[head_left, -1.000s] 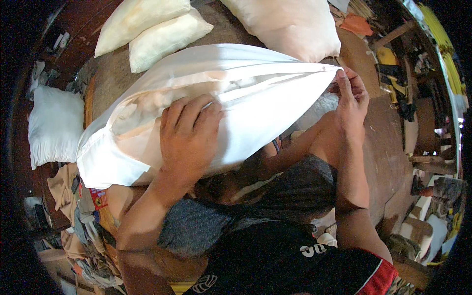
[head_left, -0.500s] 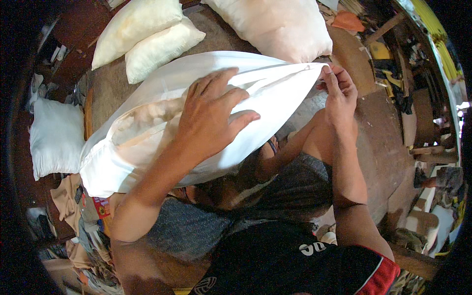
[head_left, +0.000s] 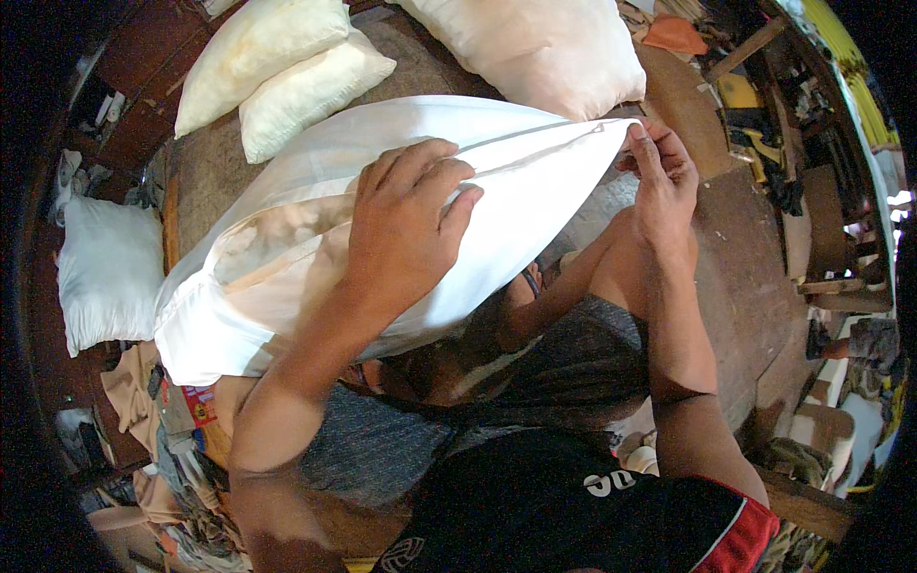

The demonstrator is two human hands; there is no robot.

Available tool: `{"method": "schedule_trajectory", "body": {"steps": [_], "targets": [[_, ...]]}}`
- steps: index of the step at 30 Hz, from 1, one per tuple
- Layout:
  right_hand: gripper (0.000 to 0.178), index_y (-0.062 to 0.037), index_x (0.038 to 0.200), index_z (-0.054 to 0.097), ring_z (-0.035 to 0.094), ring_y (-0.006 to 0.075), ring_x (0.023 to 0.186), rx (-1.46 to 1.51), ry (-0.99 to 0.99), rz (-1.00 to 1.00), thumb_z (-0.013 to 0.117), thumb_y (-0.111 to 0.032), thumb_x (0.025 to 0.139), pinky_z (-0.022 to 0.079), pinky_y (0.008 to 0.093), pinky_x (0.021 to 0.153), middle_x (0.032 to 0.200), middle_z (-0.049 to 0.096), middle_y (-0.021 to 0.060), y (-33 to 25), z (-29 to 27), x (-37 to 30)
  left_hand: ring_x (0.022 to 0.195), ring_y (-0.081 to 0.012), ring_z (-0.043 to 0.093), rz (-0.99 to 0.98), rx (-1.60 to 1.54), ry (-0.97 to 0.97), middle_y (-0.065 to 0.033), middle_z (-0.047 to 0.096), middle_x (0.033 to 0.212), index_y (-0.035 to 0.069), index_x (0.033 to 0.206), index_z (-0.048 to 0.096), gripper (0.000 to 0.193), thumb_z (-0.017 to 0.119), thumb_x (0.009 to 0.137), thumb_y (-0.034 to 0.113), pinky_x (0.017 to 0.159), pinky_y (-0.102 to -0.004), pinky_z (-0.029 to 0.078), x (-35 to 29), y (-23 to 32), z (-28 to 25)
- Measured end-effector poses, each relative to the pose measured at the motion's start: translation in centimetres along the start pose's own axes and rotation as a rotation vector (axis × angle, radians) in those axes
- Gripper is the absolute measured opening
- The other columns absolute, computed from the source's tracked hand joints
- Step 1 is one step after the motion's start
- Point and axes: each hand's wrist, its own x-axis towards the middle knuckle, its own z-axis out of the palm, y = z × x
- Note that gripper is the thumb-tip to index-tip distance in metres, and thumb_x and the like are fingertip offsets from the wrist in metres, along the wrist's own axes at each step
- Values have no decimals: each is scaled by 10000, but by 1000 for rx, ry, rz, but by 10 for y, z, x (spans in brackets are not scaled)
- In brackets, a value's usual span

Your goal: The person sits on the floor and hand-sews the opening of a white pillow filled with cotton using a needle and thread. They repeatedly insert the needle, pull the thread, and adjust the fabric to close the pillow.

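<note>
A large white pillow cover (head_left: 516,205) of thin, slightly see-through fabric stretches slantwise in front of me. Pale lumpy filling (head_left: 287,224) shows through an oval area toward its left end. My right hand (head_left: 661,177) pinches the cover's far right corner between thumb and fingers and holds it taut. Over the middle of the cover is my left hand (head_left: 401,220), its fingers bent and slightly apart, with the thumb below the index finger. No fabric is visibly gripped there, though its palm side is hidden.
Two cream pillows (head_left: 315,91) lie at the back left, and a bigger off-white pillow (head_left: 544,57) at the back. A white pillow (head_left: 110,272) rests at the far left. Cloth scraps (head_left: 134,392) are heaped lower left; wooden pieces and clutter line the right side.
My left hand's fingers and thumb have drawn closer together. The right hand keeps its pinch on the corner, and the cover has barely shifted.
</note>
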Motion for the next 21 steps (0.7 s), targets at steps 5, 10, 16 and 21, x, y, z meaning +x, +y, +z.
{"method": "schedule_trajectory", "body": {"steps": [5,10,16,21], "targets": [[192,-17,1063,706,585,75,778,15,-16,5,661,-200,1023,457,243,692,903,691,6,0,1,1,1079,-321,594,95,-43,77,-100,664,1140,56,976,694,176,736,871,191,939,-461,453,11,11,7],[188,-16,1061,705,589,77,784,37,2,18,658,-195,1025,457,245,703,906,692,5,1,1,1,1001,-333,624,12,-96,35,-118,690,1029,52,915,706,125,756,856,150,891,-445,476,15,9,15],[205,-3,1095,700,601,86,791,-4,-23,19,659,-190,1023,464,248,707,920,696,13,-2,0,-1,911,-352,619,-79,-189,19,-130,679,904,39,869,665,102,708,886,130,846,-467,472,17,7,16],[207,6,1083,715,599,71,770,27,-9,10,669,-180,1006,459,221,691,900,710,8,3,0,-1,915,-357,625,-104,-182,10,-135,678,904,36,895,656,95,708,883,115,834,-466,477,17,6,16]]}}
